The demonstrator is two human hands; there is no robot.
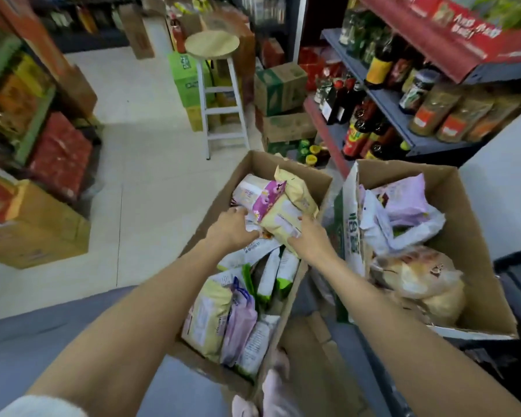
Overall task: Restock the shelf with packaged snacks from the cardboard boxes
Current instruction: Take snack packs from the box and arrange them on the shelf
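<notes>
From the head camera, two open cardboard boxes sit on the floor just in front of the person. The left box point(298, 173) is packed with snack packets, pale yellow, purple and green-and-white ones standing on edge at its near end point(220, 320). Both hands reach into the far half of this box. The left hand point(232, 228) has its fingers curled over a white packet point(251, 225) lying on top of the pile. The right hand point(309, 236) grips the near end of a pale yellow snack packet point(286, 215) with a purple band, which is raised above the other packets and tilted toward the far right.

The right box point(451, 188), just beside the first, holds lilac packets point(406, 200), a white plastic bag point(376, 227) and a clear bag of bread rolls point(418, 281).

Far right stands a grey shelf point(388, 106) carrying sauce bottles and spice pouches. A wooden-topped stool point(212, 45) with white legs stands farther off on the tiled floor, green cartons stacked behind it.
</notes>
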